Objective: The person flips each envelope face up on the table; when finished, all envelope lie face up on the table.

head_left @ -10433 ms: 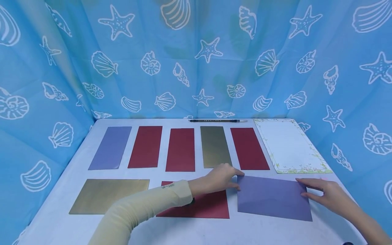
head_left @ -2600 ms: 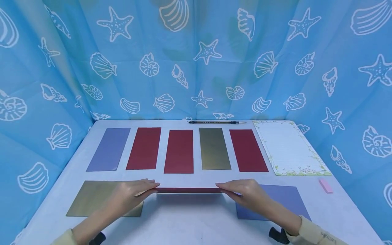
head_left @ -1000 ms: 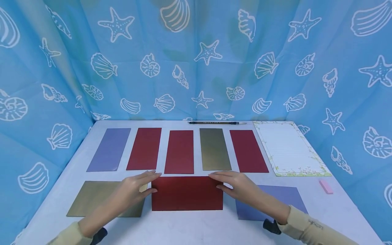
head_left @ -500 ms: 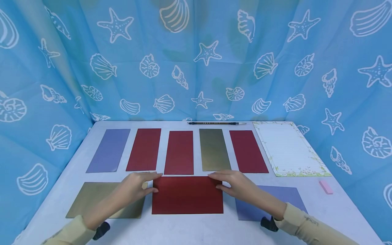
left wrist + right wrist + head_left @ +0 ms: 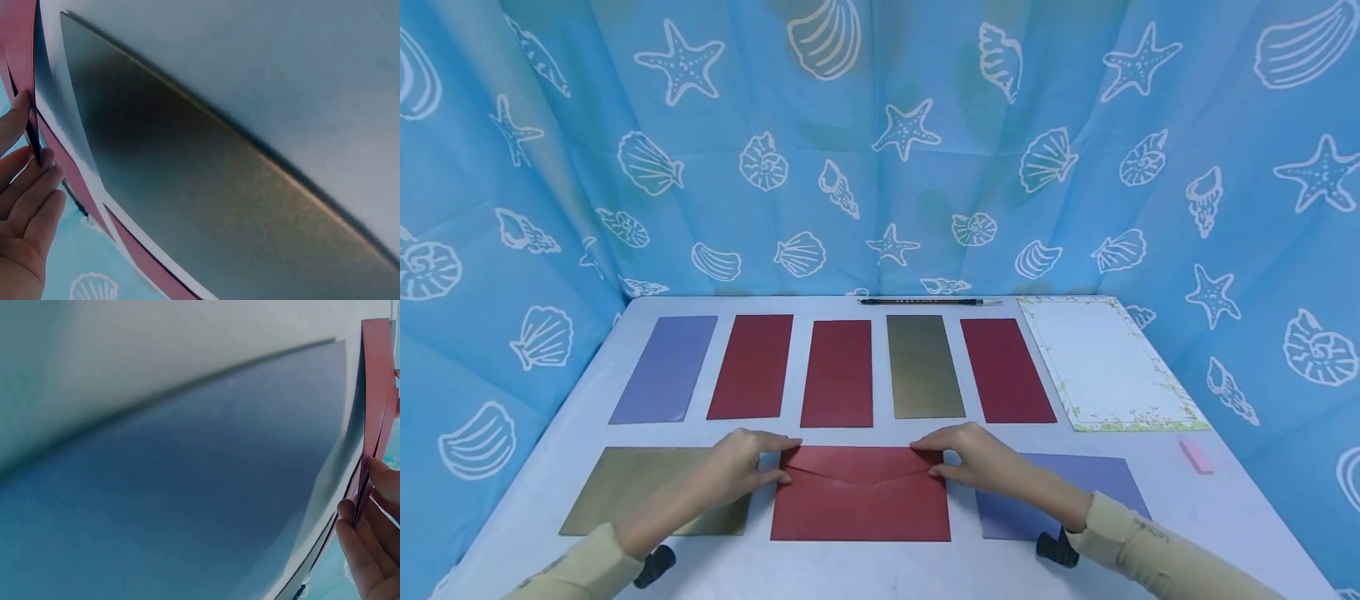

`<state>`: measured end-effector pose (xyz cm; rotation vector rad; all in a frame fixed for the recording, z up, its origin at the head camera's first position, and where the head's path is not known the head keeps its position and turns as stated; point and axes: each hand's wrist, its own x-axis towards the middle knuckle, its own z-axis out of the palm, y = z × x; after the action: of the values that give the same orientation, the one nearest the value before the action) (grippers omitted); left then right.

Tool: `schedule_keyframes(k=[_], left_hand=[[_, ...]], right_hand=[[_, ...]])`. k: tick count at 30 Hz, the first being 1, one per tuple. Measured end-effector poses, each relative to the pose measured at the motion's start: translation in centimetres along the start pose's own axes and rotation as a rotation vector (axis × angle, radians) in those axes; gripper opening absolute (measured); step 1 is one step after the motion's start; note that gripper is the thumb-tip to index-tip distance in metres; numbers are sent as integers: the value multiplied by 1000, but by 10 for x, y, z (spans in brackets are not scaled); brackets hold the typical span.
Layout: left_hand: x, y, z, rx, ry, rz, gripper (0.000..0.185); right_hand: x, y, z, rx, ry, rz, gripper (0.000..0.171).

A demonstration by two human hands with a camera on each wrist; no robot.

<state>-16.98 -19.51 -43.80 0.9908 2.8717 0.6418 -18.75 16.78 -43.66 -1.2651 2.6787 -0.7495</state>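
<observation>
A red envelope [image 5: 861,508] is held between both hands at the front middle, its flap side showing in the head view. My left hand [image 5: 730,471] pinches its upper left corner between thumb and fingers. The upper right corner is pinched by my right hand [image 5: 977,462] in the same way. In the left wrist view the thumb and fingers [image 5: 28,206] grip the envelope's edge. The right wrist view shows the other edge of the red envelope [image 5: 378,394] between thumb and fingers. A gold envelope [image 5: 617,492] lies left of it, and a purple envelope [image 5: 1075,483] right.
Behind stands a row of flat pieces: purple [image 5: 662,371], red [image 5: 750,367], red [image 5: 837,375], gold [image 5: 925,367] and red [image 5: 1007,371]. A brush [image 5: 925,302] lies at the back edge. Bordered writing paper [image 5: 1101,362] and a pink eraser [image 5: 1197,457] are at the right.
Earlier both hands held the purple envelope at the right. Since then they moved to the red one, which was raised edge-on, then showed a plain face, and now tilts to show its flap.
</observation>
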Motion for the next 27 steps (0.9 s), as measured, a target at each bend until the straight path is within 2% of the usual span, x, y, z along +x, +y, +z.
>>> schedule_keyframes(k=[8, 13, 18, 22, 24, 27], left_hand=[[1, -2, 3, -29, -5, -10, 46], [1, -4, 7, -47, -2, -18, 46], [1, -3, 11, -61, -14, -65, 44], [-1, 4, 11, -35, -23, -88, 46], [-5, 9, 8, -17, -15, -70, 47], [-13, 20, 5, 24, 6, -9, 47]], right_hand=[[0, 6, 5, 25, -19, 17, 40], [1, 9, 7, -2, -27, 3, 39], [-1, 9, 8, -16, -36, -7, 39], [-5, 5, 3, -36, -49, 4, 41], [-8, -1, 0, -64, -50, -5, 41], [-15, -10, -5, -100, -57, -43, 40]])
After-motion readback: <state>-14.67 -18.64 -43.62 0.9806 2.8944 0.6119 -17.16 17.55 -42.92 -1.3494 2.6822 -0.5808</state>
